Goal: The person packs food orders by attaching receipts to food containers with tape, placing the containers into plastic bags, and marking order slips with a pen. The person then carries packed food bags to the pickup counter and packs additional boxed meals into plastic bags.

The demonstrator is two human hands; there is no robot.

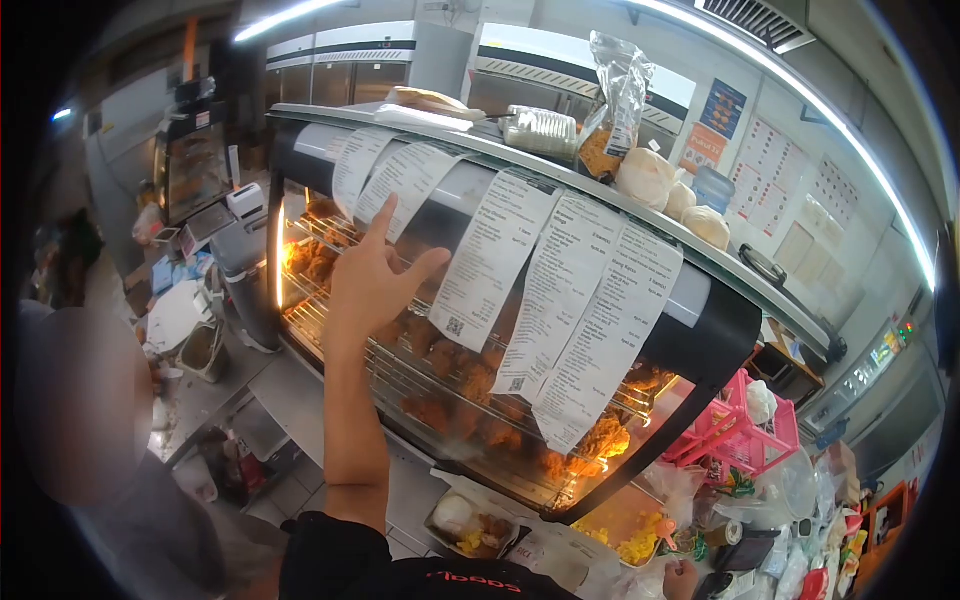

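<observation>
My left hand (pixel 375 280) is raised in front of a heated glass display case (pixel 735 350), its index finger extended at a paper receipt (pixel 412 185) and its thumb spread; it holds nothing. More long printed receipts (pixel 497 255) hang from the top edge of the case, to the right of this hand. Fried chicken (pixel 600 440) lies on wire racks behind the glass. Low at the right, my right hand (pixel 681 580) is partly visible with curled fingers, near a tray of yellow food (pixel 638 545). What it holds, if anything, cannot be made out.
A blurred person (pixel 90 420) stands close at the left. An open food box (pixel 470 525) sits below the case. Wrapped bundles (pixel 648 180) and a clear plastic container (pixel 540 130) rest on the case top. A pink crate (pixel 740 425) and many plastic bags are at the right.
</observation>
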